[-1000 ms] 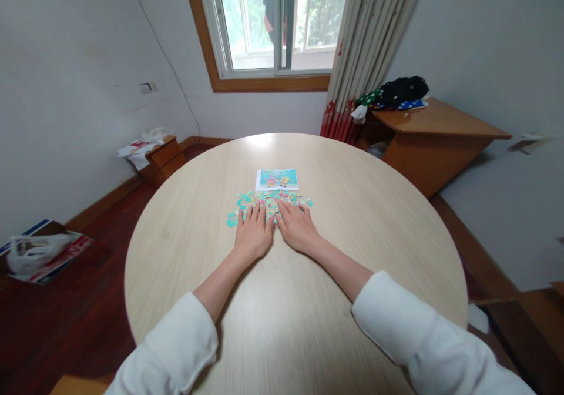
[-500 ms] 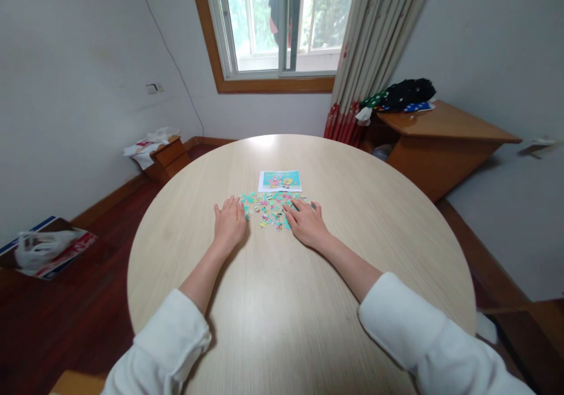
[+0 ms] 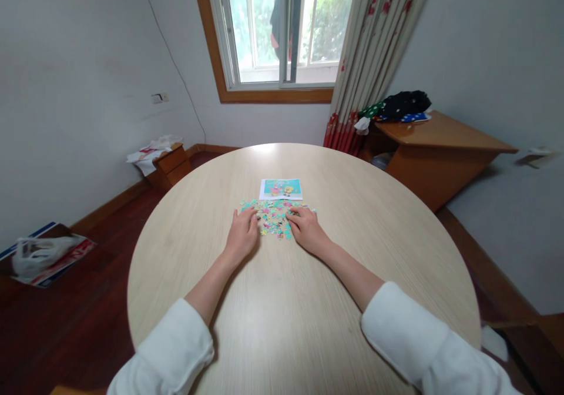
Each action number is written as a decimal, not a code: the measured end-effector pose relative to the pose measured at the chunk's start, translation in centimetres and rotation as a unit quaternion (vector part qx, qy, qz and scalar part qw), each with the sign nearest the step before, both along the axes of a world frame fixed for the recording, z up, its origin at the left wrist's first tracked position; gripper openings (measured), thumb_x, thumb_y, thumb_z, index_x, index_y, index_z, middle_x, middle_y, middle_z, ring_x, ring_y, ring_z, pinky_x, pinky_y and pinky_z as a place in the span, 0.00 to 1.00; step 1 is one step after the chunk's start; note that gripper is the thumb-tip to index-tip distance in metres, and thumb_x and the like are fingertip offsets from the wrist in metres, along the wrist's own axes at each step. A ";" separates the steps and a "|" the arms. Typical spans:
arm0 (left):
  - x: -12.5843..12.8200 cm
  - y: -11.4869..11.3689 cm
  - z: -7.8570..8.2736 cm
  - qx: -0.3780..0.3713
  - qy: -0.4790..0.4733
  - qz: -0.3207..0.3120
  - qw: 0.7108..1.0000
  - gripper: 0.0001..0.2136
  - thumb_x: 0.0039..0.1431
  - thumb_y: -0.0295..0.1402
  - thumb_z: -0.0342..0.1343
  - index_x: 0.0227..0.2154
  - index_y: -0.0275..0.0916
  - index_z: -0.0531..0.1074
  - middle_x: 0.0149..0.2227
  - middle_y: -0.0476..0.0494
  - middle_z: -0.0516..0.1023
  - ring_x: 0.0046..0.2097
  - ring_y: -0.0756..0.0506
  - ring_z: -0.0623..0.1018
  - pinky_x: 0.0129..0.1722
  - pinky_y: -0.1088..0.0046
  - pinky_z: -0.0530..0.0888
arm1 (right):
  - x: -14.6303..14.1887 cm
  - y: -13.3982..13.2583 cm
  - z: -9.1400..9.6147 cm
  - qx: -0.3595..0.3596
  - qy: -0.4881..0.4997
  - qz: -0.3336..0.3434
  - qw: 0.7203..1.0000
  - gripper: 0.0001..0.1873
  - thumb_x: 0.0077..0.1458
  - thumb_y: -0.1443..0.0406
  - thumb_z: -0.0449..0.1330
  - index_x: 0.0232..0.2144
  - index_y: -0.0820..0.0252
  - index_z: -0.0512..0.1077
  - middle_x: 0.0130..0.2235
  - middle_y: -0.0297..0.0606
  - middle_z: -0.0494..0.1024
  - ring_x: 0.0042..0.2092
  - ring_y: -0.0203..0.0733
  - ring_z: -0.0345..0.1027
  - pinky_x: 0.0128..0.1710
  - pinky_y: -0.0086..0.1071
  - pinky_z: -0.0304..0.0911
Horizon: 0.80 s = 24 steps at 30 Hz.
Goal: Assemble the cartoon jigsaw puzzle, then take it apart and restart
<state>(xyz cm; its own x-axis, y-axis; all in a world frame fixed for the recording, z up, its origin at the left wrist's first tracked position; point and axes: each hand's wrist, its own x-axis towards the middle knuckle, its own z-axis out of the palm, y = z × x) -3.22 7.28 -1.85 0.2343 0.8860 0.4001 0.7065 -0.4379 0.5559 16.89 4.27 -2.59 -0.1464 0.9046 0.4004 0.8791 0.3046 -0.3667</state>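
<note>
A loose heap of small jigsaw puzzle pieces, mostly turquoise with some pink and yellow, lies on the round wooden table. Just behind it is a white-edged picture sheet with cartoon figures on turquoise. My left hand rests at the heap's left edge, thumb and fingers apart, fingertips over the outer pieces. At the right edge my right hand has its fingers bent, with thumb and forefinger close together among the pieces. Whether a piece is between those fingertips is too small to see.
A wooden desk with dark dotted cloth on it stands at the back right beside the curtain. A small cabinet is at the back left. A plastic bag lies on flat boxes at the left.
My left hand has moved right, over the heap's edge. The fingers of my right hand have drawn in from spread to bent, among the pieces. The view has tilted slightly up.
</note>
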 end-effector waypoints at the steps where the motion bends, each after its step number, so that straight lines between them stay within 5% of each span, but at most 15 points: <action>1: 0.1 0.0 0.0 0.002 -0.001 -0.004 1.000 0.16 0.62 0.32 0.40 0.43 0.38 0.73 0.50 0.40 0.76 0.55 0.44 0.72 0.63 0.50 0.51 | 0.1 0.2 -0.2 0.009 0.013 0.014 1.000 0.15 0.58 0.69 0.51 0.41 0.60 0.76 0.49 0.48 0.73 0.52 0.46 0.63 0.51 0.43 0.57; 7: 0.0 0.0 0.2 -0.010 0.012 -0.014 1.000 0.13 0.57 0.28 0.44 0.34 0.38 0.76 0.45 0.41 0.79 0.51 0.44 0.75 0.62 0.54 0.56 | 0.2 0.7 -0.1 0.028 0.132 0.046 0.990 0.14 0.56 0.72 0.52 0.34 0.61 0.77 0.42 0.44 0.77 0.46 0.41 0.69 0.48 0.38 0.64; 13: -0.5 0.3 0.0 -0.003 -0.004 -0.009 1.000 0.13 0.56 0.29 0.44 0.34 0.38 0.76 0.43 0.41 0.80 0.48 0.44 0.76 0.61 0.55 0.59 | 4.4 1.6 0.6 0.082 0.234 -0.095 0.964 0.12 0.50 0.71 0.54 0.33 0.63 0.77 0.39 0.43 0.80 0.41 0.41 0.72 0.44 0.35 0.65; 16: -0.6 0.5 0.1 0.000 -0.014 0.001 1.000 0.14 0.56 0.29 0.44 0.33 0.39 0.76 0.41 0.43 0.80 0.46 0.44 0.77 0.60 0.55 0.60 | 7.2 2.2 0.3 0.031 0.257 -0.177 0.950 0.11 0.47 0.70 0.55 0.30 0.63 0.78 0.35 0.43 0.81 0.38 0.41 0.73 0.43 0.35 0.66; 24: -0.6 0.6 0.0 0.000 -0.024 0.008 1.000 0.14 0.55 0.28 0.44 0.33 0.39 0.76 0.41 0.42 0.81 0.44 0.44 0.77 0.60 0.56 0.61 | 8.0 2.6 -0.3 -0.017 0.223 -0.194 0.955 0.12 0.46 0.71 0.55 0.27 0.61 0.79 0.32 0.40 0.81 0.34 0.41 0.73 0.40 0.33 0.65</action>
